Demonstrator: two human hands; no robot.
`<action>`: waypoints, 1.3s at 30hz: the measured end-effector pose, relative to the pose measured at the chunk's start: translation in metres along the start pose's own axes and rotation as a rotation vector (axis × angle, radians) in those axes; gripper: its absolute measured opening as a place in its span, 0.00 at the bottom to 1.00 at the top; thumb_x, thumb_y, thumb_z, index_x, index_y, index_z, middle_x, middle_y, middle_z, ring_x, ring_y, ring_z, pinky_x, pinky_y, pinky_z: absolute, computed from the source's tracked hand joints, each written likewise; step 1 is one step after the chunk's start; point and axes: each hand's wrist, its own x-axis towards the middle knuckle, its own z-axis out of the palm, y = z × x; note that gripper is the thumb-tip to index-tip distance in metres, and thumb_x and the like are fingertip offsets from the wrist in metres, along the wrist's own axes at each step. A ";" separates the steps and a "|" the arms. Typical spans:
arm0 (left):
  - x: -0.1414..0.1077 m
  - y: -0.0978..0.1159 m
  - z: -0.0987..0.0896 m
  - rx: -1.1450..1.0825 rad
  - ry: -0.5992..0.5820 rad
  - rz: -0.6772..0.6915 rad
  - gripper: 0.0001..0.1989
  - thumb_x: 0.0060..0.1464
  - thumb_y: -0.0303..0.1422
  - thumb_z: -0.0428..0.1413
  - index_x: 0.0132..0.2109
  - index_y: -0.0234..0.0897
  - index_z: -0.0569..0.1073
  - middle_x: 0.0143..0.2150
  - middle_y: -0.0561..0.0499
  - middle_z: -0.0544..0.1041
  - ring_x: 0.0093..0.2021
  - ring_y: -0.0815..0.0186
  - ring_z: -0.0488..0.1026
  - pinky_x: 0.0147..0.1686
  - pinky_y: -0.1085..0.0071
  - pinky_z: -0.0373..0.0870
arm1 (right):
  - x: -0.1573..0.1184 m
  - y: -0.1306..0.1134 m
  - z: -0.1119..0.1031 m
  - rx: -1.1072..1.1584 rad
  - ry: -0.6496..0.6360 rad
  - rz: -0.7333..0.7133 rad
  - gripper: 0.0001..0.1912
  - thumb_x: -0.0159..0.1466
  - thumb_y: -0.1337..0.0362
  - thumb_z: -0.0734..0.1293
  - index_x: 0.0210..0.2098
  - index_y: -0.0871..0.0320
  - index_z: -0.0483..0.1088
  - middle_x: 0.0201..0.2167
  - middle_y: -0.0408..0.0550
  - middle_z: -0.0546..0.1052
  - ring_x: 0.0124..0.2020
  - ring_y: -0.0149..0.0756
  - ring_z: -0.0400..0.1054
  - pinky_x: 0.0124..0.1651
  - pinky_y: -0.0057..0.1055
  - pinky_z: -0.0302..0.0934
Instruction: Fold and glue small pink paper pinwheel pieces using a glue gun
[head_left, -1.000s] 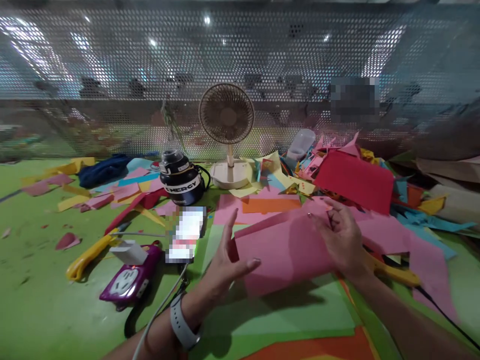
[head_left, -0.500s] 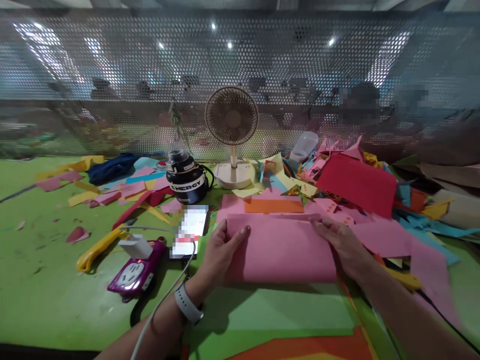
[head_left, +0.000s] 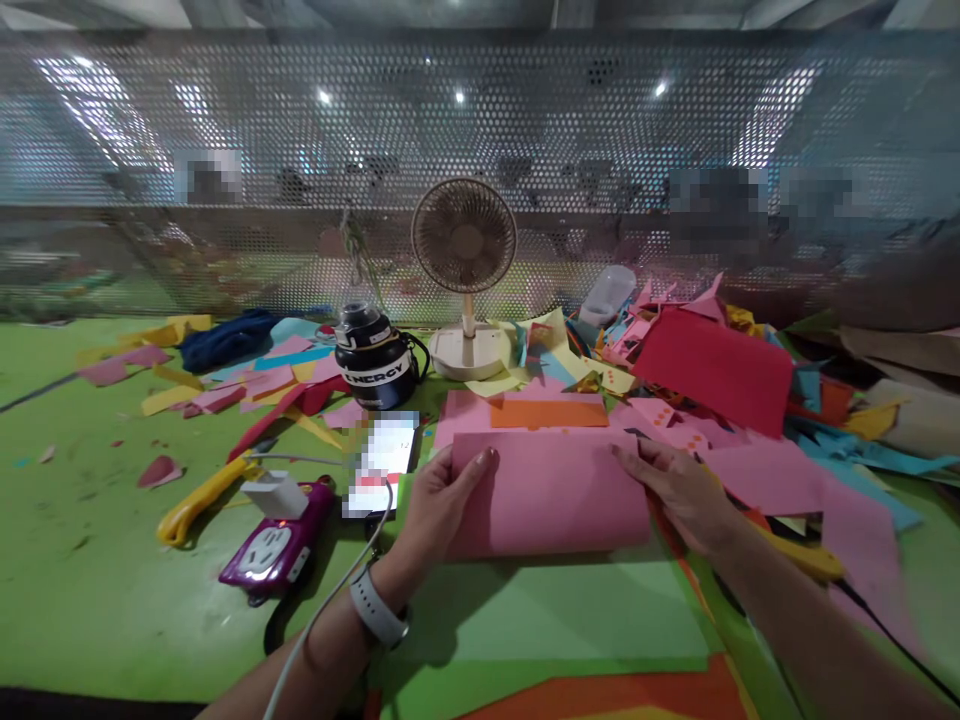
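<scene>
A pink sheet of paper [head_left: 551, 500], bent over so its near side is rounded, is held between both hands above the stacked sheets. My left hand [head_left: 442, 505] grips its left edge, thumb on top and the other fingers underneath. On the right edge, my right hand [head_left: 671, 490] pinches the paper near the upper corner. Below lies a light green sheet [head_left: 555, 615] on top of orange paper [head_left: 615, 697]. Just beyond the held paper are a flat orange strip [head_left: 547, 412] and more pink paper [head_left: 461, 410].
A phone [head_left: 390, 455], a purple power strip [head_left: 277, 550] and a yellow-handled tool [head_left: 199, 500] lie to the left. Behind stand a black bottle [head_left: 375, 365] and a small fan [head_left: 465, 240]. Colored scraps [head_left: 712, 365] heap up on the right. A white cable crosses my left forearm.
The pink paper's right side has shifted slightly left, and its near edge now looks more rounded. My right hand has moved a little left with it; my left hand keeps its hold.
</scene>
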 end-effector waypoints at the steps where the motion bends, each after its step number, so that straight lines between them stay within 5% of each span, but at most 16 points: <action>1: 0.000 0.001 0.000 -0.016 0.003 -0.007 0.18 0.41 0.43 0.67 0.36 0.35 0.78 0.31 0.50 0.79 0.28 0.69 0.71 0.26 0.75 0.67 | 0.000 0.000 0.000 0.000 0.009 0.006 0.19 0.46 0.52 0.77 0.32 0.56 0.77 0.28 0.45 0.80 0.28 0.35 0.72 0.33 0.29 0.66; 8: -0.003 0.006 0.003 -0.085 0.011 -0.096 0.20 0.38 0.44 0.68 0.35 0.35 0.79 0.29 0.50 0.79 0.26 0.69 0.72 0.24 0.76 0.68 | -0.003 -0.001 0.006 -0.026 0.146 -0.011 0.23 0.38 0.53 0.80 0.29 0.58 0.77 0.27 0.45 0.79 0.26 0.34 0.70 0.29 0.28 0.63; 39: -0.004 0.008 -0.001 -0.055 0.081 -0.161 0.22 0.34 0.42 0.71 0.38 0.37 0.79 0.28 0.51 0.80 0.25 0.66 0.74 0.23 0.75 0.72 | -0.001 0.008 0.008 -0.097 0.095 -0.169 0.25 0.48 0.46 0.73 0.19 0.56 0.58 0.18 0.36 0.58 0.21 0.26 0.49 0.24 0.26 0.47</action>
